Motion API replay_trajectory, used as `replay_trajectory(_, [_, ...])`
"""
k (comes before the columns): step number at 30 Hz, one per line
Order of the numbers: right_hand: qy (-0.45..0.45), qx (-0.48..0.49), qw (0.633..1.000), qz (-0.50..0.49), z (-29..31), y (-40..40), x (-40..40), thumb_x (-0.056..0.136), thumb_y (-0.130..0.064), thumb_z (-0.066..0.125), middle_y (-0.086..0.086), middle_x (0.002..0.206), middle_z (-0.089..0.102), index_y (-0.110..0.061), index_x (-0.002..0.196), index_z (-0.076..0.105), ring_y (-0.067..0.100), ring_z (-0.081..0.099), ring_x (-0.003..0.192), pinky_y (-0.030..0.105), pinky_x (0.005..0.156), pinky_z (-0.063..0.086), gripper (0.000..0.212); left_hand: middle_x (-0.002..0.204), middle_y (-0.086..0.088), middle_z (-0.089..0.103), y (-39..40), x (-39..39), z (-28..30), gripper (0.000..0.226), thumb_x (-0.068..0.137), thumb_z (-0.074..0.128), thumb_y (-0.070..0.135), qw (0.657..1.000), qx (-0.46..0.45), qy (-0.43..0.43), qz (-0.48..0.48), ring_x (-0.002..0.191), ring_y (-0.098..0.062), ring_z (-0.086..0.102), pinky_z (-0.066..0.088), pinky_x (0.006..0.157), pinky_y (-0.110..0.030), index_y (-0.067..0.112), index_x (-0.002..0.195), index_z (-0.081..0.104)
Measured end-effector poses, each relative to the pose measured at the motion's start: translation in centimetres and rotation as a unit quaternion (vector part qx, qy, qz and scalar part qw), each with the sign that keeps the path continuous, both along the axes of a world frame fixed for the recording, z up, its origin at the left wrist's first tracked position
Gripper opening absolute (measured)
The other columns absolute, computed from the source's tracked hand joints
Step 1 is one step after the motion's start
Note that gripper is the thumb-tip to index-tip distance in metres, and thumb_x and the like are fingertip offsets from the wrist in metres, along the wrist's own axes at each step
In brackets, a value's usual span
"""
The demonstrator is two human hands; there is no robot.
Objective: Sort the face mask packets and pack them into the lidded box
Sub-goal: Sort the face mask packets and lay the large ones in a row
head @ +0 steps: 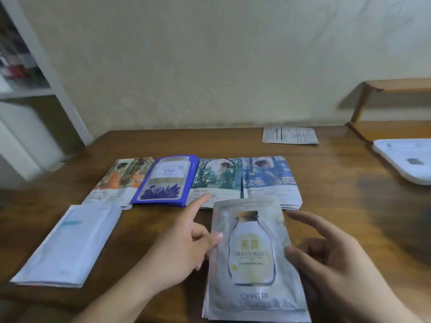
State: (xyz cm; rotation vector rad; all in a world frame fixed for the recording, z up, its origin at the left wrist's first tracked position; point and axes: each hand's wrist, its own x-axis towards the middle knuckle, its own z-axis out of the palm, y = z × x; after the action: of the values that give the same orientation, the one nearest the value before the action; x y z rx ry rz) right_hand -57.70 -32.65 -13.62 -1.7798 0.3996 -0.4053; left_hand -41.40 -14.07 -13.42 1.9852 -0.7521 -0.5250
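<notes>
A: What's nearest?

B: A silver Bird's Nest packet stack point(253, 264), held between both hands. The right hand point(331, 259) curls its fingers on the right edge; the left hand point(179, 248) pinches the left edge, forefinger straight.

A: And past the fingertips?

B: Left of them, a white packet pile point(67, 245). Just beyond lies a row: orange pile point(116, 180), purple pile point(163, 180), green pile point(217, 180), blue pile point(270, 178). Farther, one loose packet point(289, 135) and a white lid point(405, 159).

The table point(326, 183) is varnished brown wood with a soft sheen. On it, the silver packets point(254, 264) look like smooth, slightly glossy foil; beside them the pale packets point(67, 248) appear matt.
</notes>
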Motion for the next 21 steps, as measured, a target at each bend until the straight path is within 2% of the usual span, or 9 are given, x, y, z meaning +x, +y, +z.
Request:
replay_trajectory(4, [0.009,-0.074,0.997,0.016,-0.8,-0.4,-0.2,0.084,-0.010,0.071,0.005,0.052,0.056,-0.034,0.107,0.064,0.015,0.044,0.039,0.019,0.044,0.038,0.034,0.067,0.006,0.065,0.1,-0.4,-0.6,0.068,0.089,0.068,0.033,0.993,0.021,-0.112,0.036,0.056,-0.004,0.056,0.051,0.069,-0.025,0.040,0.146,0.033])
replay_trajectory(6, [-0.018,-0.178,0.984,-0.005,-0.6,-0.7,-0.3,0.082,-0.017,0.074,-0.002,0.055,0.059,-0.035,0.100,0.066,0.008,0.046,0.044,0.018,0.048,0.039,0.026,0.083,0.017,0.063,0.6,-1.0,-0.6,0.062,0.087,0.062,0.048,0.973,0.001,-0.223,0.058,0.068,-0.003,0.059,0.049,0.069,-0.017,0.036,0.144,0.041])
replay_trajectory(8, [-0.064,-0.317,0.944,-0.057,0.2,-1.2,0.2,0.083,-0.033,0.071,-0.009,0.065,0.060,-0.033,0.096,0.067,0.005,0.052,0.056,0.016,0.054,0.040,0.014,0.116,0.029,0.055,1.1,-2.2,-0.1,0.066,0.086,0.049,0.068,0.935,-0.003,-0.353,0.022,0.103,0.006,0.055,0.041,0.089,-0.007,0.034,0.143,0.044])
replay_trajectory(9, [-0.074,-0.372,0.923,-0.066,0.7,-1.4,0.8,0.083,-0.040,0.064,-0.013,0.076,0.061,-0.031,0.099,0.068,0.002,0.055,0.067,0.015,0.060,0.041,0.019,0.135,0.028,0.045,1.1,-2.8,-0.1,0.074,0.083,0.045,0.076,0.917,0.013,-0.397,-0.023,0.123,0.007,0.045,0.030,0.103,-0.007,0.034,0.144,0.041])
replay_trajectory(11, [-0.066,-0.422,0.904,-0.020,1.3,-2.3,2.6,0.086,-0.052,0.053,-0.014,0.110,0.061,-0.027,0.115,0.066,0.001,0.054,0.102,0.012,0.085,0.040,0.040,0.157,0.011,0.028,0.9,-4.1,-0.5,0.090,0.075,0.039,0.088,0.875,0.076,-0.463,-0.119,0.144,-0.011,0.026,0.022,0.118,-0.027,0.035,0.148,0.035])
replay_trajectory(13, [-0.031,-0.434,0.898,0.067,1.2,-2.9,4.4,0.088,-0.059,0.045,-0.015,0.137,0.049,-0.028,0.131,0.057,0.001,0.036,0.132,0.009,0.108,0.024,0.054,0.162,0.002,0.020,0.4,-4.5,-1.0,0.098,0.070,0.035,0.093,0.853,0.154,-0.469,-0.169,0.148,-0.025,0.023,0.036,0.109,-0.049,0.035,0.149,0.030])
replay_trajectory(15, [-0.007,-0.432,0.894,0.119,0.2,-3.3,5.3,0.090,-0.060,0.041,-0.016,0.148,0.040,-0.026,0.140,0.049,-0.002,0.026,0.141,0.016,0.116,0.020,0.061,0.165,0.005,0.008,0.0,-4.2,-1.0,0.102,0.067,0.036,0.094,0.866,0.190,-0.426,-0.181,0.151,-0.025,0.012,0.031,0.110,-0.055,0.038,0.151,0.021])
replay_trajectory(18, [0.005,-0.420,0.899,0.126,-1.0,-3.5,5.5,0.092,-0.055,0.044,-0.012,0.148,0.042,-0.023,0.141,0.048,0.000,0.035,0.137,0.017,0.114,0.027,0.059,0.157,0.023,-0.026,0.3,-3.8,-1.1,0.105,0.066,0.045,0.092,0.895,0.166,-0.373,-0.180,0.145,-0.004,-0.027,-0.010,0.116,-0.038,0.049,0.150,0.000])
replay_trajectory(21, [0.001,-0.434,0.893,0.114,-1.7,-3.6,5.5,0.094,-0.054,0.042,-0.011,0.145,0.046,-0.022,0.139,0.050,0.002,0.043,0.131,0.011,0.108,0.029,0.056,0.156,0.027,-0.025,0.7,-3.6,-1.0,0.104,0.068,0.048,0.091,0.898,0.157,-0.367,-0.186,0.142,-0.001,-0.030,-0.012,0.115,-0.031,0.048,0.152,0.005])
